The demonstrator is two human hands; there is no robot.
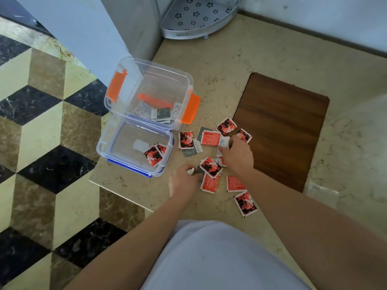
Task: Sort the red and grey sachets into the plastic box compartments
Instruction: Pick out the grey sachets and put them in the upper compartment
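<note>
Two clear plastic boxes stand on the marble counter. The far box with orange clasps [189, 109] holds several grey sachets [161, 114]. The near box with blue clasps [134, 162] holds two red sachets [154, 156]. A loose pile of red sachets [210, 138] and grey sachets [191, 151] lies to the right of the boxes. My left hand [184, 183] is closed at the pile's near left edge, pinching a grey sachet [199, 171]. My right hand [237, 153] rests on the pile with its fingers closed on a pale grey sachet [224, 142].
A brown wooden board [280, 126] lies right of the pile. A white perforated corner shelf [196, 17] stands at the back. The counter's edge [117, 191] runs close to the near box, with patterned floor tiles below on the left.
</note>
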